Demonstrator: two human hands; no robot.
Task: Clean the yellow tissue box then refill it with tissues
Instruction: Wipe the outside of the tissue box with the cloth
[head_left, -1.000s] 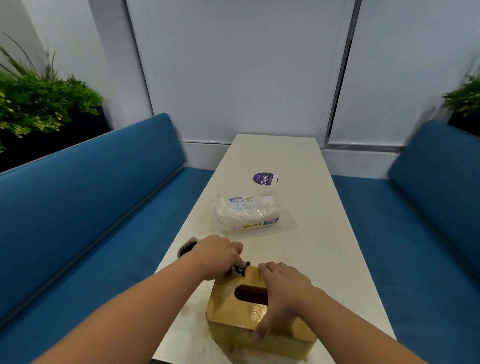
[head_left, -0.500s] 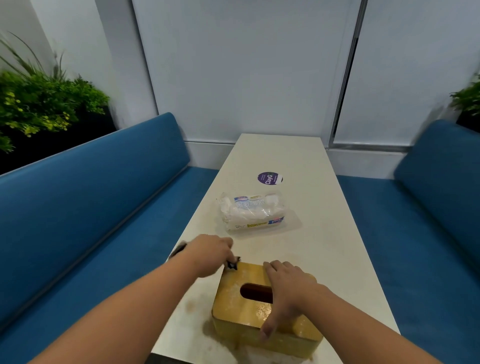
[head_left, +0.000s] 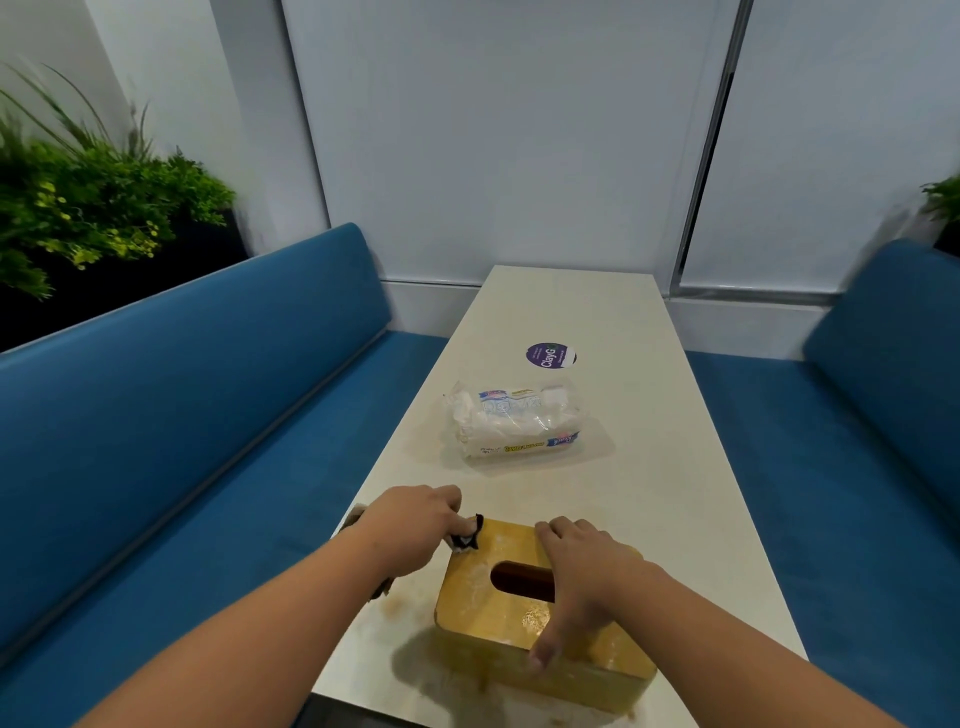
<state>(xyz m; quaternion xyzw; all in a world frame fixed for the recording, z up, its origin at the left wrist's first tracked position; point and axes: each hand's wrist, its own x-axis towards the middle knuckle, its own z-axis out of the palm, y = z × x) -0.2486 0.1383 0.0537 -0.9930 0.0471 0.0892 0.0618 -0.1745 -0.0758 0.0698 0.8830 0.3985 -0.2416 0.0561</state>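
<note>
Glossy yellow tissue box (head_left: 498, 603), crinkled clear plastic tissue pack (head_left: 514, 423), smooth matt table (head_left: 649, 499), velvety bench (head_left: 171, 415).

tissue pack (head_left: 517, 423) ahead, bare table (head_left: 675, 499) rightward

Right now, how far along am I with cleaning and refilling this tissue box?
Nothing looks finished. In hand: your left hand grips a dark cloth at the far left corner of the yellow tissue box, while your right hand steadies its lid. Left: the lid looks smeared, and the tissue pack lies beyond on the table; the slot looks empty.
</note>
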